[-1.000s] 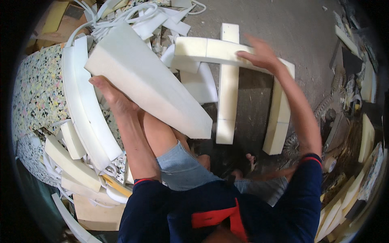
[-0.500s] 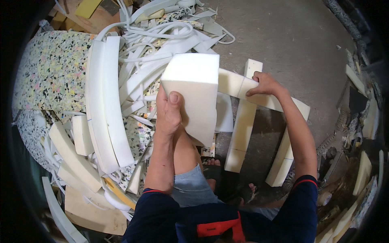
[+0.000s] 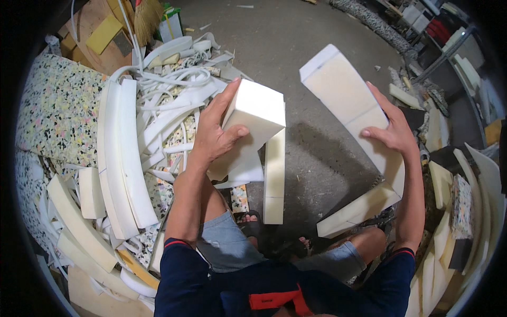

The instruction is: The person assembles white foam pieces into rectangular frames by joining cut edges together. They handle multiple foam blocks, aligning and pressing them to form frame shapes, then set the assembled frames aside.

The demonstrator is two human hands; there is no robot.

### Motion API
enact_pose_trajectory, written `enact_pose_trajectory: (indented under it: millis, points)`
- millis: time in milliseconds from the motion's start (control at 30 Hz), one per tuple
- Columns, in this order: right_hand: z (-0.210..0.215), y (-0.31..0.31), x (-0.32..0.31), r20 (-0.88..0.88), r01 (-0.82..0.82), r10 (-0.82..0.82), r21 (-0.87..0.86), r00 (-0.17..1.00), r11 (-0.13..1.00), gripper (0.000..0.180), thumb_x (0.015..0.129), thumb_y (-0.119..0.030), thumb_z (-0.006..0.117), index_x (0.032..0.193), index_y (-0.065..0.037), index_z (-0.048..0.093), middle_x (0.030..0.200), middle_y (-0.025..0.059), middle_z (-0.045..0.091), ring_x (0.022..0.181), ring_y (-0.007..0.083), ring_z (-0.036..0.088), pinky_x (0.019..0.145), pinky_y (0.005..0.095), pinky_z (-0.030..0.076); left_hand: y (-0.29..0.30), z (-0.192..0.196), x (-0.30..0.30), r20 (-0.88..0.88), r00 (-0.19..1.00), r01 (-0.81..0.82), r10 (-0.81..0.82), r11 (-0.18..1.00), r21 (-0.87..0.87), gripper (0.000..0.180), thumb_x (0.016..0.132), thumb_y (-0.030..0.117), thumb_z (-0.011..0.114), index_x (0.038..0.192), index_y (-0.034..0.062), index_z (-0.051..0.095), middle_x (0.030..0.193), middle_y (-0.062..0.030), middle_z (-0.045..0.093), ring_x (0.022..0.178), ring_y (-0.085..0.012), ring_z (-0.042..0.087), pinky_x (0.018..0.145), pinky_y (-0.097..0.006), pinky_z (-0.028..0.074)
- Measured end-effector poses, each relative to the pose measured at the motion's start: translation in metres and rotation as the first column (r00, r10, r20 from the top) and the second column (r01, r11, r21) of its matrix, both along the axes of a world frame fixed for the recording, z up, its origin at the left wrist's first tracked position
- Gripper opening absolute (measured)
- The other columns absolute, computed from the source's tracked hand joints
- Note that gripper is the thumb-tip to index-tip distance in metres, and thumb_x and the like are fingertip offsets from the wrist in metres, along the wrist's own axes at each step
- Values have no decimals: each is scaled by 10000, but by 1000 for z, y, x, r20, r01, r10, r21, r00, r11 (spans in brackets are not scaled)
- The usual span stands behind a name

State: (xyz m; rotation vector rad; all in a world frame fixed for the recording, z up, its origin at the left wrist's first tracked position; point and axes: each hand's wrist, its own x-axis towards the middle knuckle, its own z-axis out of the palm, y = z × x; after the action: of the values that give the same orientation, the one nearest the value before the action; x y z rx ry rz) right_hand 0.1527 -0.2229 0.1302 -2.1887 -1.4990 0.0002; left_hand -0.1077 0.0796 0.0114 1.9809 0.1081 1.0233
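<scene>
My left hand [image 3: 219,124] grips a thick off-white foam block [image 3: 253,132], fingers along its left side and thumb on the near face. Below the block a straight foam bar [image 3: 274,179] shows; whether they are joined is hidden. On the right, my right hand [image 3: 390,120] is closed around a long foam strip [image 3: 346,87] with a thin line drawn across it. The strip slants up to the left, raised above the floor. At its lower end another foam bar [image 3: 359,208] meets it at an angle, apparently attached.
Left of me lie two curved white foam strips [image 3: 119,158], a speckled foam sheet [image 3: 60,111] and a heap of white offcuts [image 3: 174,100]. Foam scraps [image 3: 441,227] are piled at the right. A broom [image 3: 147,21] stands at the far left on the grey floor [image 3: 264,37].
The strip in my right hand has swung up and away from the block, leaving a gap between them. The right bar has turned with it. My left hand has tilted the block. The view has shifted.
</scene>
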Motion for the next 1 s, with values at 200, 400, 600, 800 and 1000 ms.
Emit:
enact_pose_trajectory:
  millis: [200,400,600,800,1000]
  points:
    - [48,-73,-75,170,-17,-10,155,985,988,1087,621,-345,893,1562,-98,409,1197,165,650,1073,306,616,988,387,464,-29,73,-5,-83,982,180,-167,967,182,1040,791,803,631,1525,88,458,1452,-177,567,1285,-337,583,1090,-420,422]
    - [64,-120,-116,123,73,-116,310,986,948,1089,628,-298,897,1570,-80,394,1183,150,643,1015,265,613,965,355,468,-70,131,-2,-83,961,276,-263,922,272,987,813,775,631,1516,98,478,1431,-183,583,1227,-340,611,1052,-427,448]
    - [65,-147,-132,147,12,-77,399,986,917,1090,633,-272,907,1573,-82,389,1178,133,642,1023,253,613,973,346,463,-104,159,1,12,946,284,-324,846,452,937,806,687,702,1522,127,477,1268,-198,648,1089,-349,656,953,-441,516]
    - [62,-154,-142,100,12,-60,428,993,903,1087,625,-265,916,1565,-81,405,1159,125,638,1030,247,608,974,349,458,-114,174,-18,-75,950,302,-302,836,458,962,786,693,712,1522,118,479,1282,-193,640,1081,-342,655,941,-433,511]
    - [62,-147,-148,116,-3,-45,384,992,923,1074,625,-265,911,1560,-82,416,1099,128,638,981,251,598,936,356,467,-109,185,-31,-59,958,269,-280,809,522,950,788,684,718,1525,137,475,1150,-202,667,1008,-341,672,886,-440,534]
